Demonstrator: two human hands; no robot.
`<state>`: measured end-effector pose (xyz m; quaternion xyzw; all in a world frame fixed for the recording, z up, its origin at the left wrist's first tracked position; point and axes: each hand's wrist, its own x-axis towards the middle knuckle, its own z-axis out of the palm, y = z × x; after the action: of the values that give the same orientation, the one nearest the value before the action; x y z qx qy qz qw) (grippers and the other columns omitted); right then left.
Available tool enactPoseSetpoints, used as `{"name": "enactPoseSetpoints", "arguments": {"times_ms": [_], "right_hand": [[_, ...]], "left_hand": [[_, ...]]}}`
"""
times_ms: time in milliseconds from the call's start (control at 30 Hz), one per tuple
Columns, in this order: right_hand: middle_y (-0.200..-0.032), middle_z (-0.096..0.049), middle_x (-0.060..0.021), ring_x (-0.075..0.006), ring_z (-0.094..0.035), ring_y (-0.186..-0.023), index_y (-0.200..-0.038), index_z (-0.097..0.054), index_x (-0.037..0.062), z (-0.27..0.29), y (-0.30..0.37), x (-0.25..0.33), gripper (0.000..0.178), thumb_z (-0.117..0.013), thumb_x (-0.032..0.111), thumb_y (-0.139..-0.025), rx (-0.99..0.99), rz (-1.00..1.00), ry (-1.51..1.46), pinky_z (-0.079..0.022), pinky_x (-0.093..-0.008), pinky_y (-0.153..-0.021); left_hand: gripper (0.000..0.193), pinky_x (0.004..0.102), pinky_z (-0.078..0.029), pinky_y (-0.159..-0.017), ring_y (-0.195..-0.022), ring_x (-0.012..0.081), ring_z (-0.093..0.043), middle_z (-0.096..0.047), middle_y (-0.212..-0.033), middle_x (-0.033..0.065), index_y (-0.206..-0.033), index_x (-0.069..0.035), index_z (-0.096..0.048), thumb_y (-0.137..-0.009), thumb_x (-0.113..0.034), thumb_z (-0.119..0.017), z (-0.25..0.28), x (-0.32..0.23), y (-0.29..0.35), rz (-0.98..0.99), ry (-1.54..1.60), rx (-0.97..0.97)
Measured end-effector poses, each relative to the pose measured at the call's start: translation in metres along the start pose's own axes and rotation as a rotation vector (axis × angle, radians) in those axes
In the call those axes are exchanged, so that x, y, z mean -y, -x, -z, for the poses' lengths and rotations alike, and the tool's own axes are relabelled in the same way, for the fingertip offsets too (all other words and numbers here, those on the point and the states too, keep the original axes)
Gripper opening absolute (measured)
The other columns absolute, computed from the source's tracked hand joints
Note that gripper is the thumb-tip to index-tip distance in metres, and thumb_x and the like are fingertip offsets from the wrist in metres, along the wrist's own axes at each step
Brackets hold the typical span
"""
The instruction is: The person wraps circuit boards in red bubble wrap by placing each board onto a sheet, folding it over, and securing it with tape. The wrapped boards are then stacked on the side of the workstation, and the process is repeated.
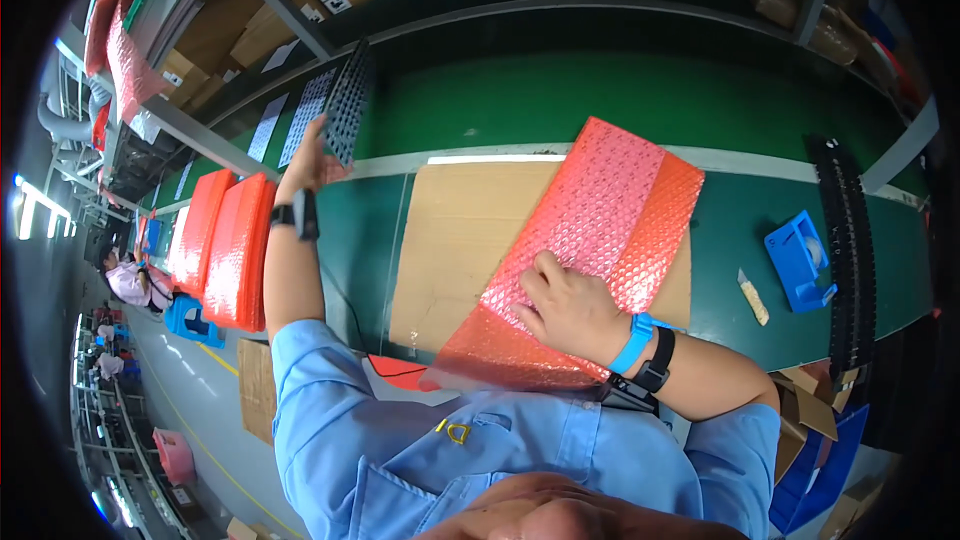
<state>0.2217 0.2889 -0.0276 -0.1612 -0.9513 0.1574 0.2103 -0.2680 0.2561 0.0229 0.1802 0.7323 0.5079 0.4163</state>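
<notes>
At the far left my left hand [312,158] reaches out over the green belt, its fingers and thumb closed about the near end of a dark perforated panel [350,105]. The panel stands tilted on its edge and shows rows of holes. My right hand [575,308] lies with curled fingers on a red bubble-wrap bag [610,200] and grips its film; the fingertips are partly hidden. The bag lies slantwise over a flat brown cardboard sheet [470,230], its near end hanging toward my body.
Two stacks of red bubble-wrap bags [237,250] stand left of the cardboard. At right are a blue tape dispenser [800,260], a utility knife [752,297] and a black slotted strip [848,250]. Further panels [268,127] lie on the belt [480,100]. A person [135,280] sits far left.
</notes>
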Motion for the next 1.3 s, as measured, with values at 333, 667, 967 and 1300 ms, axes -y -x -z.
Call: {"name": "enactPoseSetpoints", "arguments": {"times_ms": [333, 667, 967, 1300], "right_hand": [[-0.099, -0.05, -0.0135, -0.0269, -0.065, -0.064, -0.097, -0.056, 0.0052, -0.005, 0.002, 0.01, 0.03, -0.069, 0.031, -0.087, 0.002, -0.018, 0.022, -0.053, -0.0381, -0.051], [-0.099, -0.05, -0.0138, -0.0281, -0.064, -0.064, -0.097, -0.056, 0.0044, -0.011, -0.01, 0.023, 0.031, -0.07, 0.03, -0.087, 0.021, -0.037, 0.033, -0.053, -0.0402, -0.05], [-0.098, -0.05, -0.0123, -0.0254, -0.064, -0.063, -0.098, -0.057, 0.0068, -0.005, -0.022, 0.007, 0.029, -0.07, 0.029, -0.086, 0.036, -0.009, -0.014, -0.052, -0.0367, -0.049], [-0.099, -0.051, -0.0116, -0.0234, -0.064, -0.064, -0.097, -0.057, 0.008, -0.012, -0.027, -0.016, 0.027, -0.07, 0.028, -0.085, 0.019, -0.014, -0.03, -0.052, -0.0344, -0.049]], "left_hand": [[0.068, 0.0485, -0.06, -0.079, -0.096, 0.0424, -0.07, -0.07, -0.112, 0.0204, -0.133, -0.003, -0.056, -0.1, -0.059, -0.038, 0.088, 0.18, 0.193, 0.132, 0.702, -0.044], [0.054, 0.0446, -0.055, -0.074, -0.077, 0.0358, -0.071, -0.071, -0.075, 0.0177, -0.085, -0.004, -0.074, -0.086, -0.058, -0.064, 0.087, 0.066, 0.095, -0.357, -1.123, -0.634], [0.112, 0.0396, -0.045, -0.105, -0.123, 0.0351, -0.058, -0.055, -0.137, 0.0268, -0.144, 0.004, -0.036, -0.07, -0.069, -0.075, 0.095, 0.035, -0.112, -0.108, -1.086, -0.751], [0.108, 0.0403, -0.046, -0.102, -0.122, 0.0373, -0.059, -0.059, -0.132, 0.0283, -0.138, 0.009, -0.044, -0.067, -0.066, -0.076, 0.068, -0.004, -0.072, -0.18, -1.092, -0.698]]}}
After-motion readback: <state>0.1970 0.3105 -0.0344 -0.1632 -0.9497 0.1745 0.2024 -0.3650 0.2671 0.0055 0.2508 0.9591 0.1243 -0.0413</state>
